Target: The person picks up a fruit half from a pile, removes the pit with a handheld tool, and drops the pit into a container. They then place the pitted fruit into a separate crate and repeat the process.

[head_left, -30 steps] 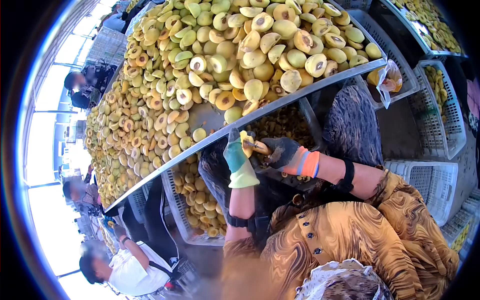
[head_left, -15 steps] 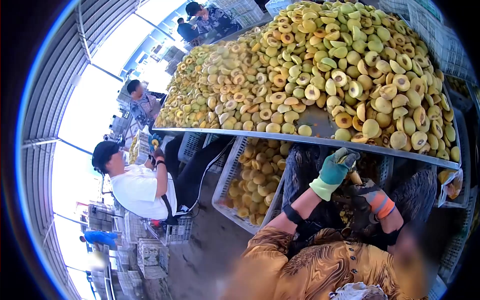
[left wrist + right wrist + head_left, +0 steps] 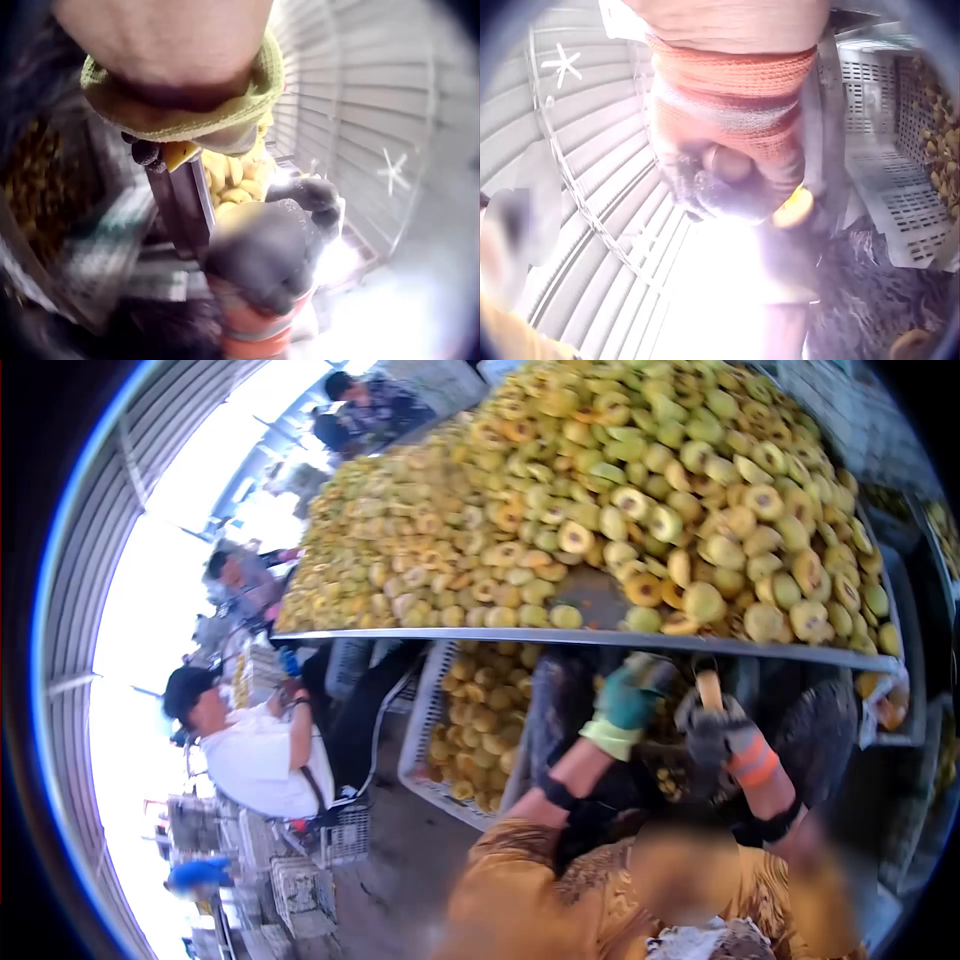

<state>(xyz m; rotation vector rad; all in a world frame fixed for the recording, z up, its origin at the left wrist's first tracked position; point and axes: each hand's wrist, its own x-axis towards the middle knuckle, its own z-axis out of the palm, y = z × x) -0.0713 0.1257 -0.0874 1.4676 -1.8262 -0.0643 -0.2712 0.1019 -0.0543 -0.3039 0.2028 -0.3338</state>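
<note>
My gloved left hand (image 3: 632,700), teal with a pale green cuff, is bent inward just below the table's metal rim (image 3: 590,634). Its dark fingertips pinch a yellow piece of peach (image 3: 180,154), mostly hidden by the glove. To its right, my right hand (image 3: 714,728), in a grey glove with an orange band, grips the wooden handle (image 3: 709,692) of a small tool. That handle points up toward the table, and its dark far end is blurred. A gap separates the two hands. Across the tabletop lies a heap of halved yellow-green peaches (image 3: 640,510), some with brown hollows.
A white crate (image 3: 412,755) holding peach halves stands left of my knees. Beyond it sits a person in a white shirt (image 3: 255,760). Another perforated crate (image 3: 870,165) is beside my leg. A plastic bag (image 3: 886,705) hangs at the table's right corner.
The head view has swung, so the table edge now runs nearly level. My hands, together at a peach piece a second ago, have parted; the right has turned the tool handle upward.
</note>
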